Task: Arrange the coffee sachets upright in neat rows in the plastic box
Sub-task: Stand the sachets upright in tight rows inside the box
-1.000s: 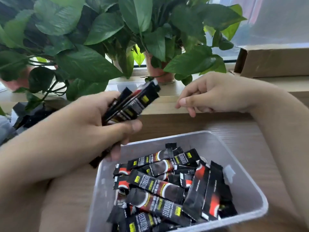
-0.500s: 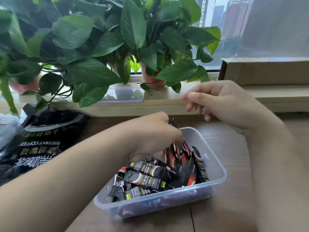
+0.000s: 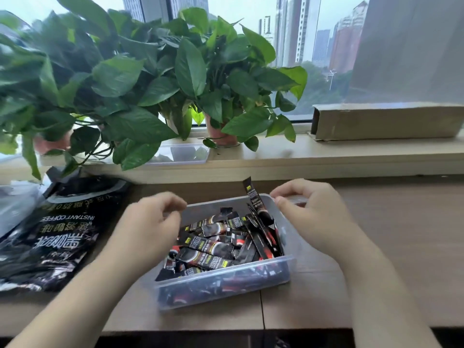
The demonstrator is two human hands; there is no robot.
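The clear plastic box stands on the wooden table in front of me. Black coffee sachets lie jumbled flat inside it. One sachet leans upright against the far right corner. My left hand hovers at the box's left far edge with loosely curled fingers and holds nothing. My right hand is at the far right corner, thumb and forefinger right at the rim beside the upright sachet. Blur hides whether they pinch the rim.
A big black instant coffee bag lies on the table to the left. Potted plants and a small clear lid are on the window ledge behind. A cardboard box sits at the ledge's right. The table edge runs close in front.
My left hand lowered its bundle of sachets into the box, let go and drew back to the left edge. My right hand came down to the far right corner.
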